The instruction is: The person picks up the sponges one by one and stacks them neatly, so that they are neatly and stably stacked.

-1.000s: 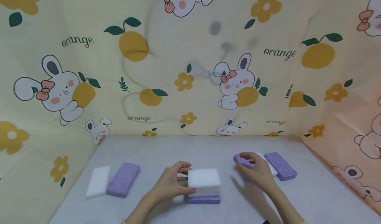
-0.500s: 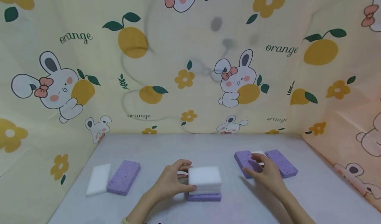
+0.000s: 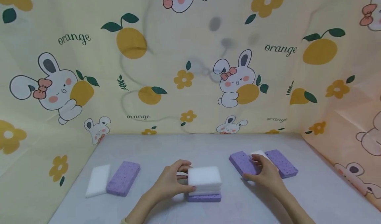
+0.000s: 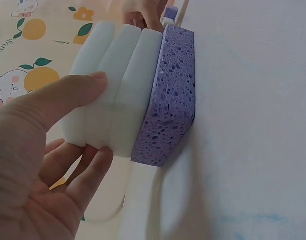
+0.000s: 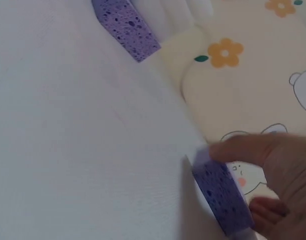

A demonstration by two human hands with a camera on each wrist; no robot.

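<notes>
In the middle of the table stands a stack: three white sponges (image 4: 118,85) on top of a purple sponge (image 4: 167,95). My left hand (image 3: 172,179) holds the white part from the left, thumb on the near side and fingers behind. On the right, my right hand (image 3: 266,174) grips another purple sponge (image 3: 242,162) between thumb and fingers. The right wrist view shows a fingertip at one end of this purple sponge (image 5: 220,195). Partly hidden behind that hand lies a white sponge (image 3: 259,154).
Right of the right hand lies one more purple sponge (image 3: 281,163). At the left of the table, a flat white sponge (image 3: 98,181) and a purple sponge (image 3: 123,178) lie side by side. A patterned cloth wall (image 3: 166,68) rises behind the table (image 3: 172,144).
My right hand has shifted right and closed on the purple sponge, which has slid slightly left, showing more of the white one behind. The left hand stays at the stack.
</notes>
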